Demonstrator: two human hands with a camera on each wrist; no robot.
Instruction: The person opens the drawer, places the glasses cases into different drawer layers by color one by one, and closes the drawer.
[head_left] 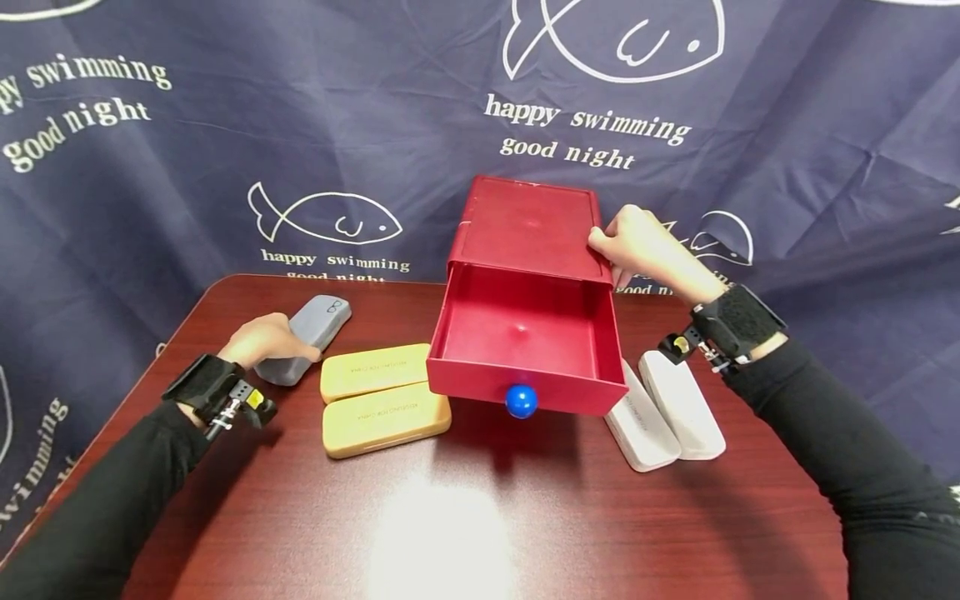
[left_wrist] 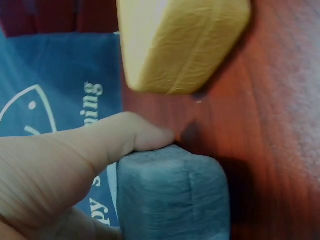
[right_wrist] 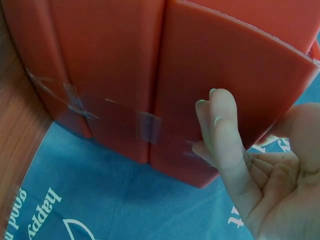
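A red box [head_left: 532, 225] stands at the back middle of the table, its drawer [head_left: 480, 387] with a blue knob [head_left: 521, 401] pulled out toward me and empty. My right hand [head_left: 637, 246] grips the box's upper right edge, thumb on top. In the right wrist view its fingers [right_wrist: 220, 130] lie against the red side wall [right_wrist: 115, 75]. My left hand [head_left: 262, 340] grips the near end of a grey glasses case [head_left: 318, 321] lying on the table at the left. The left wrist view has the thumb [left_wrist: 100, 145] on top of that grey case [left_wrist: 172, 195].
Two yellow cases [head_left: 373, 371] [head_left: 386, 419] lie side by side left of the drawer, one showing as a yellow case [left_wrist: 185, 45] in the left wrist view. Two white cases [head_left: 637, 425] [head_left: 684, 404] lie to the drawer's right. A dark blue printed cloth [head_left: 225, 125] hangs behind the wooden table [head_left: 480, 517].
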